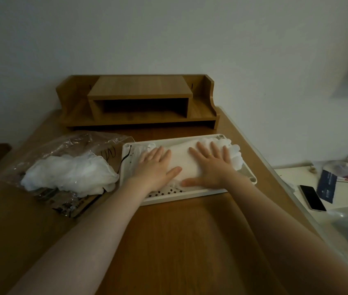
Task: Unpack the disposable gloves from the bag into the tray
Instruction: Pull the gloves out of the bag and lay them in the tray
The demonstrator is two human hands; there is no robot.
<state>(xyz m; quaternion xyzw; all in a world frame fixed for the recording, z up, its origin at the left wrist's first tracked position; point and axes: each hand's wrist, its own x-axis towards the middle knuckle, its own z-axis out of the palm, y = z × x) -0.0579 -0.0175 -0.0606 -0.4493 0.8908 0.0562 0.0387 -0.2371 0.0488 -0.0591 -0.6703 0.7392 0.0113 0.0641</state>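
Both my hands flat on the gloves in the tray

My left hand [155,165] and right hand [210,165] press, fingers straight, on the stack of gloves [182,161] in the white tray [190,193]; the bag [71,167], more gloves inside, lies left on the worktop [179,241].

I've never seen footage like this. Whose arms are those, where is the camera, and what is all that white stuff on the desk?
No machine here: a person wears a camera on the head, looking down at their own arms. Both hands lie flat, fingers straight, pressing a stack of disposable gloves down into a white tray: the left hand on the stack's left part, the right hand on its right. Nothing is gripped. Left of the tray lies a clear plastic bag with more gloves bunched in it. Behind stands a wooden desk organiser; a phone lies on a side surface at the right.
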